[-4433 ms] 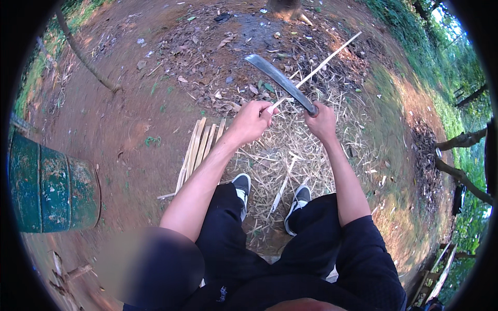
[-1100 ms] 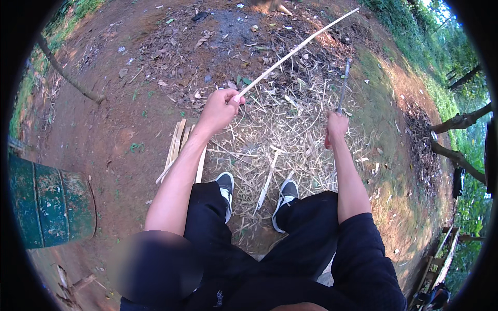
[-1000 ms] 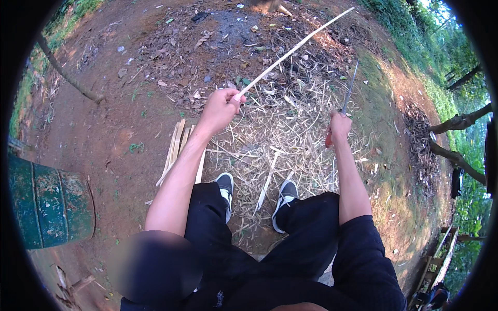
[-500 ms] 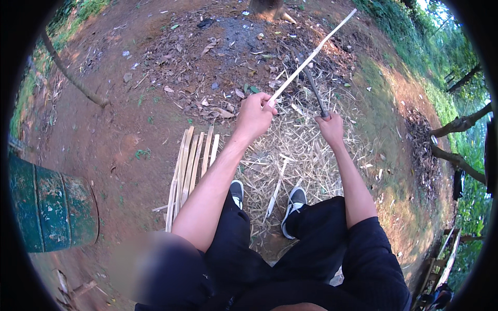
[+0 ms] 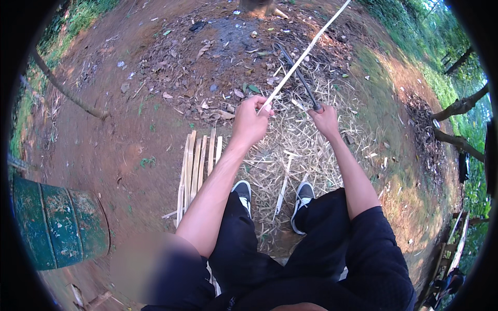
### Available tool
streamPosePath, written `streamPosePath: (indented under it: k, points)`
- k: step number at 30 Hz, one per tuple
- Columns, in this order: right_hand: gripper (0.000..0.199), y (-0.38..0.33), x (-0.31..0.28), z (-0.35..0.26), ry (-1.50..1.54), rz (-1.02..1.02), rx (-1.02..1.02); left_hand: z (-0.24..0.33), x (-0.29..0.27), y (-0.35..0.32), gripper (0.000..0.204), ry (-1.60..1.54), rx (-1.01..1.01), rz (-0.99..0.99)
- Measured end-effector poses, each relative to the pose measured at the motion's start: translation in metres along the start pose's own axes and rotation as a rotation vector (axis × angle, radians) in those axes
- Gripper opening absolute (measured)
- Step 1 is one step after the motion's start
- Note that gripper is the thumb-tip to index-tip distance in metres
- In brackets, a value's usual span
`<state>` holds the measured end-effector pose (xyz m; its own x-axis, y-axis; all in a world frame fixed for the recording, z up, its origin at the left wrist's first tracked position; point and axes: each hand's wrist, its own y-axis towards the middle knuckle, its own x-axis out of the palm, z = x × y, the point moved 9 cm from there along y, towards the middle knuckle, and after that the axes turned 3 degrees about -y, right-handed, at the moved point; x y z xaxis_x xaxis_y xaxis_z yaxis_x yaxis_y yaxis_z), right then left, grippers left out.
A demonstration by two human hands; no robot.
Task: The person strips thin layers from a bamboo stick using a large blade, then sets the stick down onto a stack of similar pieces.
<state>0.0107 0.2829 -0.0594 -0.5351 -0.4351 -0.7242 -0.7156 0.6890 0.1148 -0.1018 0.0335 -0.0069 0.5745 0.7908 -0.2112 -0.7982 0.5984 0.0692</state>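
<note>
My left hand (image 5: pixel 251 120) is closed, its thumb and fingers pinching the near end of a long, pale bamboo strip (image 5: pixel 305 54). The strip slants up and away to the right, past the top edge of the view. In my right hand (image 5: pixel 325 120) is the handle of a machete (image 5: pixel 305 82) with a long, dark, narrow blade. That blade points away and to the left, crossing the strip's line a little beyond my hands. Whether the two touch, I cannot tell. Pale curled shavings (image 5: pixel 316 155) cover the ground below my hands.
Several pale strips (image 5: pixel 196 160) lie side by side left of my feet, partly behind my left forearm. One more strip (image 5: pixel 283 187) lies between my shoes. A dented green drum (image 5: pixel 59 223) stands at the left. Thin trunks (image 5: pixel 459 106) reach in from the right.
My left hand has come slightly nearer with the strip, whose far end has left the view. The machete has shifted left, with its blade now lying closer along the strip.
</note>
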Motion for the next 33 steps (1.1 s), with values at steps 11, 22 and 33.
streamPosePath:
  k: [11, 22, 33]
  points:
    - [0.029, 0.006, -0.002, 0.018, 0.041, 0.022, 0.063, -0.013, -0.013, 0.004, 0.014, 0.000, 0.004, 0.030]
    - [0.028, 0.004, -0.023, -0.005, 0.213, 0.316, 0.014, -0.005, -0.026, 0.005, 0.025, 0.047, 0.072, 0.153]
    - [0.027, -0.007, -0.011, -0.013, 0.270, 0.221, 0.179, -0.004, -0.049, -0.003, 0.038, 0.003, 0.075, 0.199]
